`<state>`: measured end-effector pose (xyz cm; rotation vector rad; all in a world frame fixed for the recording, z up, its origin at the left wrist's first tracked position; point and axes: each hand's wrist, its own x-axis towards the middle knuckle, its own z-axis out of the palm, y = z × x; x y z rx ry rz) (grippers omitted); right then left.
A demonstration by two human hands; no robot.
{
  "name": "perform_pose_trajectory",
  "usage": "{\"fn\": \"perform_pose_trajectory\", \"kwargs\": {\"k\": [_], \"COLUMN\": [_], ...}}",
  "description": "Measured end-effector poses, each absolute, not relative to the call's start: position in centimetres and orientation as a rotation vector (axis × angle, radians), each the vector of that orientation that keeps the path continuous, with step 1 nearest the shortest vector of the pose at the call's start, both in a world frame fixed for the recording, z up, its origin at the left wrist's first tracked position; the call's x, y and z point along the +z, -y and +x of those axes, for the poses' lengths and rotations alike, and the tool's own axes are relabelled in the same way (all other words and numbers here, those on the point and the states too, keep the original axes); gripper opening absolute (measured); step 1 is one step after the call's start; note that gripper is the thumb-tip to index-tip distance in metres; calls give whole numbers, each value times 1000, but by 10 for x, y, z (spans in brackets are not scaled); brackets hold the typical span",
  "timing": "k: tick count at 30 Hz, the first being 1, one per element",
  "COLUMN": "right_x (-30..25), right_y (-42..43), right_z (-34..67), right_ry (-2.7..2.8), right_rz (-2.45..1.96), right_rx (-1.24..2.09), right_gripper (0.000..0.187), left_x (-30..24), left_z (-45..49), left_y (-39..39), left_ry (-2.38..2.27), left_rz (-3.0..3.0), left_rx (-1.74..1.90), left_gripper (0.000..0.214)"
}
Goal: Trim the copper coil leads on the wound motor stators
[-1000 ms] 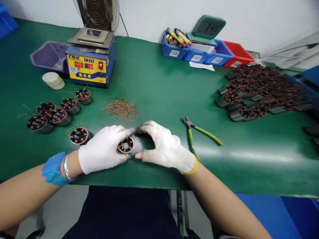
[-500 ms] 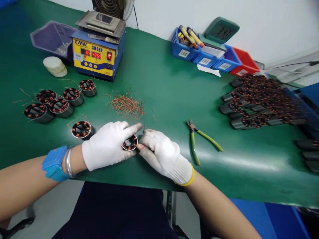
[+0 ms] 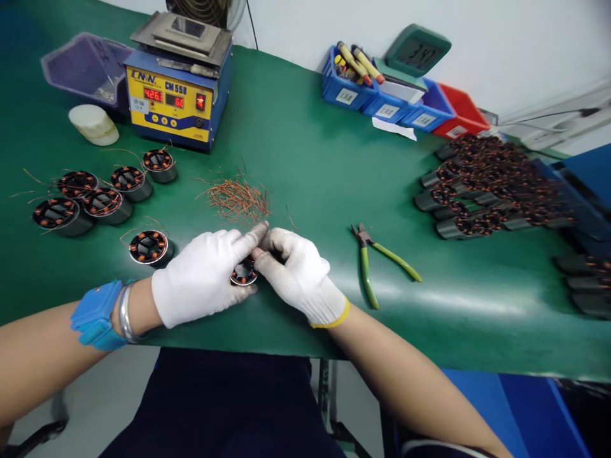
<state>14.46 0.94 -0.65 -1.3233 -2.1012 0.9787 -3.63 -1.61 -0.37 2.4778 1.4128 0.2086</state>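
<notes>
Ring core (image 3: 244,280) between the hands, over the table (image 3: 310,184); left hand (image 3: 203,273) fingers wrapped round it. Right hand (image 3: 296,273) fingers pinched narrow at its rim; can't tell if on a wire. This one looks mid-work. Wire scrap pile (image 3: 238,200) beyond suggests some trimming done. Six cores (image 3: 114,213) left, big cluster (image 3: 496,181) right; unclear which group's finished. Pliers (image 3: 365,240) lie free.

White gloves (image 3: 195,280), the right one edged yellow; green desk (image 3: 305,172); copper-orange windings (image 3: 136,249) in grey-and-black rings (image 3: 165,173), left; yellow-green pliers handles (image 3: 395,261); blue bins (image 3: 360,100) and red bin (image 3: 459,111), far right.
</notes>
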Motion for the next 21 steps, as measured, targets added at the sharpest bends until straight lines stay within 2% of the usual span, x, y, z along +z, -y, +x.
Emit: {"fn": "perform_pose_trajectory", "kwargs": {"k": [4,8,12,14,17,21], "right_x": [-10,-11,-8,-3,6,4], "right_y": [-12,-15,-23,-24,-21,-17], "right_z": [158,161,147,147,157,158], "right_ry": [2238,2433,2605,2702,2752,2475], "right_rz": [-1337,-1485,-1435,-1418,-1512,-1348], "right_rx": [837,470,195,209,408,628], "right_gripper": [20,29,32,31,30,32], "left_x": [-5,-3,1,3,4,1], "left_z": [-38,-39,-39,-38,-38,-38], "left_y": [18,18,16,15,14,14], "left_ry": [-1446,-1426,-1458,-1485,-1489,-1476], "left_rz": [2454,2440,2380,2336,2275,2241], "left_rx": [243,243,240,220,213,254], "left_gripper": [92,94,93,93,96,98]}}
